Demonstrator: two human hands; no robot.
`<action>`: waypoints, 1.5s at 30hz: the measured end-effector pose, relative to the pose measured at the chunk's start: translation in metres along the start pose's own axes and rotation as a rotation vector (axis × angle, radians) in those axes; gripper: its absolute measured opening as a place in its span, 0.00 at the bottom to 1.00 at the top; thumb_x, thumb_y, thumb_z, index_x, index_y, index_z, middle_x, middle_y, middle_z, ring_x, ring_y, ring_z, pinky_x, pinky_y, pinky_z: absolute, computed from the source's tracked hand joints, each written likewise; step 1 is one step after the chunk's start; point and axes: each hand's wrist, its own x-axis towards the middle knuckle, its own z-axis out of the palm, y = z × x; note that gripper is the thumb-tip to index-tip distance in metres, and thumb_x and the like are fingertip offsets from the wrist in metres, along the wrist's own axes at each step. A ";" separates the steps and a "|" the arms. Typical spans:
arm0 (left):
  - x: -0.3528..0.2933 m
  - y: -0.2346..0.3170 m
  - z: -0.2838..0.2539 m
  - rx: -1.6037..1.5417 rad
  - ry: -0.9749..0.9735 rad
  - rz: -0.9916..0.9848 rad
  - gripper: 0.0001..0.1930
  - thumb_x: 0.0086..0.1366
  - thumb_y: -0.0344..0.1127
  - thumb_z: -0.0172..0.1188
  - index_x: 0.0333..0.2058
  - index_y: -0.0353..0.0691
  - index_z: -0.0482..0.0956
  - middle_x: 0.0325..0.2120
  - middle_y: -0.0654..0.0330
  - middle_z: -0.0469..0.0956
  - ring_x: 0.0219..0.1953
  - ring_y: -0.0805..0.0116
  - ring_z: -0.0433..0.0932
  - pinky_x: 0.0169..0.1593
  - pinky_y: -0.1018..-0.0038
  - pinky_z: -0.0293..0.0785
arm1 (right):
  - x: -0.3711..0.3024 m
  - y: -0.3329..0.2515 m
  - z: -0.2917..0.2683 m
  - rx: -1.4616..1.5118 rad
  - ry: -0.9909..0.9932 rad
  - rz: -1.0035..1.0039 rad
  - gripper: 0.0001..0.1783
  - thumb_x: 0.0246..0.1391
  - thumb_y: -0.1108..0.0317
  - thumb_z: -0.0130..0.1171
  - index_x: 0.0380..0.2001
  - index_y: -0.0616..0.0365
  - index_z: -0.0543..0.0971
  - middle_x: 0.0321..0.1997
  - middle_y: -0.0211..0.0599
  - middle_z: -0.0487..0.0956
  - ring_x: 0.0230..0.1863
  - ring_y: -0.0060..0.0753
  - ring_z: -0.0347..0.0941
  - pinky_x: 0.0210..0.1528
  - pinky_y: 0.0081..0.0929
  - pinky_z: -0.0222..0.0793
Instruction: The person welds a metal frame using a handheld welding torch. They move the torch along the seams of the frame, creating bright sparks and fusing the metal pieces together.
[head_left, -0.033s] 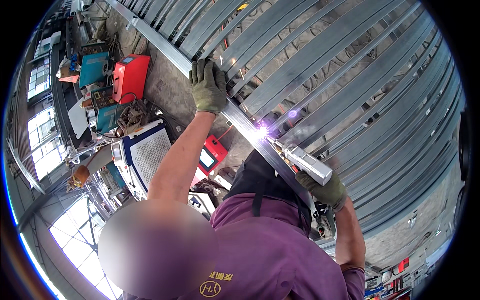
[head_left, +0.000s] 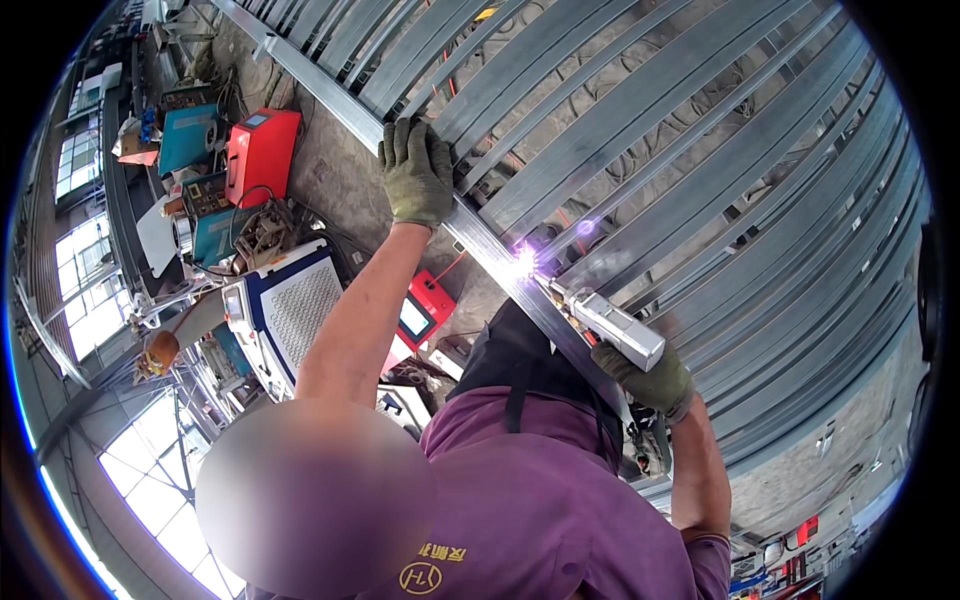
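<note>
Dressed in a purple shirt (head_left: 520,490) and dark trousers (head_left: 505,350). Clasping the rear of a boxy silver torch (head_left: 618,330) in the green-gloved right hand (head_left: 648,383), with fingers closed around its body; can't tell how they sit on the underside. Pointing the torch up and to the left, with its thin nozzle end at a bright white-violet glow (head_left: 525,263) on the edge of a long grey metal rail (head_left: 320,88). Resting the green-gloved left hand (head_left: 417,172) across that same rail, farther up from the glow, with fingers stretched out side by side, not closed into a grip. Joined along the rail's right side by many grey metal bars (head_left: 640,115), fanned out in near-parallel rows with gaps between.

Flanked, just right of the left forearm, by a small red box (head_left: 430,305) with a lit screen, and on the forearm's other side by a white cabinet (head_left: 300,310) with a dotted, blue-edged panel. Backed farther off by a bigger red machine (head_left: 262,155) and teal machines (head_left: 188,138) on the grey floor (head_left: 335,150). Lit at the far left by tall windows (head_left: 85,255).
</note>
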 end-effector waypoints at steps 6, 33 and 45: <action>0.001 0.001 -0.001 -0.007 0.003 0.008 0.24 0.74 0.42 0.61 0.65 0.40 0.74 0.66 0.43 0.74 0.71 0.36 0.68 0.76 0.44 0.60 | 0.000 0.005 0.001 -0.010 -0.003 0.006 0.25 0.64 0.58 0.77 0.60 0.55 0.86 0.53 0.41 0.91 0.55 0.32 0.88 0.56 0.31 0.83; 0.003 -0.001 -0.001 -0.014 0.015 0.026 0.22 0.73 0.40 0.61 0.62 0.39 0.75 0.65 0.44 0.74 0.70 0.38 0.69 0.75 0.44 0.61 | -0.005 0.009 0.001 -0.012 0.019 -0.061 0.25 0.66 0.62 0.76 0.63 0.57 0.84 0.54 0.40 0.91 0.56 0.30 0.87 0.56 0.30 0.84; 0.004 -0.002 -0.001 -0.034 0.019 0.032 0.23 0.72 0.39 0.62 0.63 0.40 0.74 0.64 0.46 0.74 0.69 0.39 0.69 0.74 0.44 0.62 | -0.009 0.008 -0.001 0.033 0.009 -0.030 0.25 0.65 0.63 0.76 0.63 0.57 0.84 0.56 0.40 0.90 0.57 0.28 0.86 0.57 0.29 0.83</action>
